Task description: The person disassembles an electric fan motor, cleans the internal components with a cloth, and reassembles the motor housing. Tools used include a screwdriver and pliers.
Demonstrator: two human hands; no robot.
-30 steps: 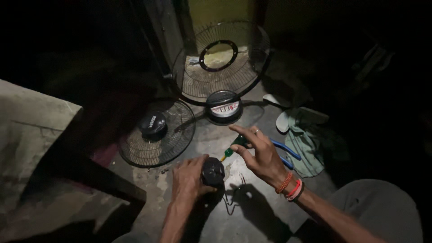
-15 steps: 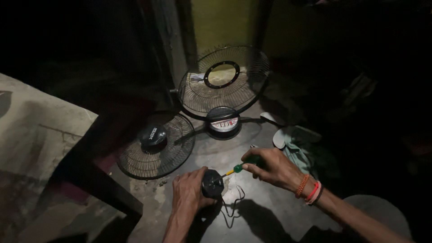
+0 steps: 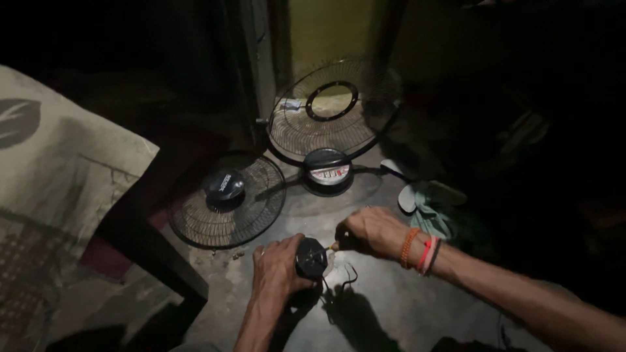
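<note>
My left hand point(image 3: 277, 267) is wrapped around a small black round motor part point(image 3: 311, 257) held upright on the concrete floor point(image 3: 391, 306). My right hand point(image 3: 372, 231) grips a screwdriver point(image 3: 338, 244) by its handle; the tip touches the side of the motor part. Thin wires point(image 3: 342, 280) trail from the part onto the floor. Red and orange bands circle my right wrist.
A round fan grille with a black hub point(image 3: 225, 199) lies flat to the left. A second grille point(image 3: 332, 107) leans against the wall behind a round black fan base point(image 3: 326, 171). Cloth and a slipper point(image 3: 427, 205) lie at right. A patterned mattress on a dark frame point(image 3: 59, 195) fills the left.
My right hand has drawn in toward the motor part, bringing the screwdriver tip against it. The camera has moved closer and slightly right. My left hand keeps its hold.
</note>
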